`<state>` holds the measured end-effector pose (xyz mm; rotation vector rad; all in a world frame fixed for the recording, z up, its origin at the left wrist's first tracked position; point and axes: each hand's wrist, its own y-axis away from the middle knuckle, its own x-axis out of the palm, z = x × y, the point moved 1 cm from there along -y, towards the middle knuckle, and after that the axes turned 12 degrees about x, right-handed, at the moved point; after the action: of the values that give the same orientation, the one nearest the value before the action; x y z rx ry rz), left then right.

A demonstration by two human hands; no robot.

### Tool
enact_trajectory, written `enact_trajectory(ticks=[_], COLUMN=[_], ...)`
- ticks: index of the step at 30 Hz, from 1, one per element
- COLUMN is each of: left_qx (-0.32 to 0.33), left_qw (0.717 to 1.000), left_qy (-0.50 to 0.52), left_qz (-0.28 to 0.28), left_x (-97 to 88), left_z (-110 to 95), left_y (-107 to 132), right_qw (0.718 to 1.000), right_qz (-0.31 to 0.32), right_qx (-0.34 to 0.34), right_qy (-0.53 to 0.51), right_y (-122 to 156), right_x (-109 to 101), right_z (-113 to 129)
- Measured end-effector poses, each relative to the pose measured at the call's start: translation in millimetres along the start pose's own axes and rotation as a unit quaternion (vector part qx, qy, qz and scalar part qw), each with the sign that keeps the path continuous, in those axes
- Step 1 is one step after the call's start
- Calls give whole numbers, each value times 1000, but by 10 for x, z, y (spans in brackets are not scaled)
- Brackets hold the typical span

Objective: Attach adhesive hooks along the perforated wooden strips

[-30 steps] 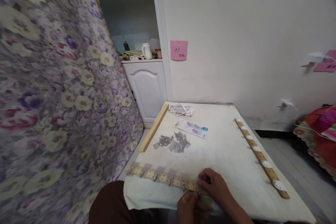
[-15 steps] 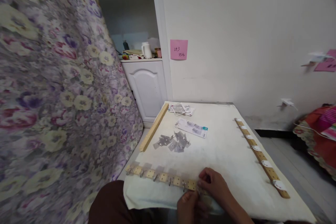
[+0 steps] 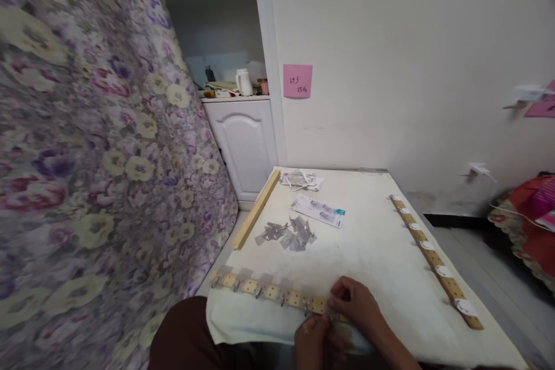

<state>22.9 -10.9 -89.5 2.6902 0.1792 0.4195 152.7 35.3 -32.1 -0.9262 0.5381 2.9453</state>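
A pale wooden strip (image 3: pixel 272 291) lies along the table's near edge, with several metal hooks (image 3: pixel 258 292) on clear pads spaced along it. At the strip's right end, my left hand (image 3: pixel 313 336) is closed from the near side, its thumb and finger pinching a small metal hook. From the far side my right hand (image 3: pixel 356 302) is closed too, fingertips pressed against the same hook and strip; they partly hide it. Beyond the strip is a pile of loose clear-pad hooks (image 3: pixel 299 235).
A bare wooden bar (image 3: pixel 256 210) lies along the left edge of the cloth-covered table (image 3: pixel 368 254). On the right rests a brown wooden strip (image 3: pixel 439 266) with white-padded hooks. A packaging card (image 3: pixel 318 211) and stacked packets (image 3: pixel 302 180) lie farther back. A floral curtain (image 3: pixel 108 156) hangs at left.
The view has shifted slightly. Both hands stay at the strip's right end in nearly the same pose, and the hooks and packets have not moved.
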Motion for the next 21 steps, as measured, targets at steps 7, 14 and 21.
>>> enact_trajectory(ticks=[7, 14, 21], left_qx=[2, 9, 15], left_qw=[999, 998, 998], left_qy=[-39, -61, -58], left_qz=[8, -7, -4], left_x=[2, 49, 50], left_z=[-18, -92, -144], left_y=[-21, 28, 45], right_qw=[1000, 1000, 999], right_qz=[9, 14, 18], right_qx=[1, -11, -21], right_qy=[3, 25, 35], right_y=[11, 9, 26], right_x=[-12, -21, -34], right_z=[24, 40, 37])
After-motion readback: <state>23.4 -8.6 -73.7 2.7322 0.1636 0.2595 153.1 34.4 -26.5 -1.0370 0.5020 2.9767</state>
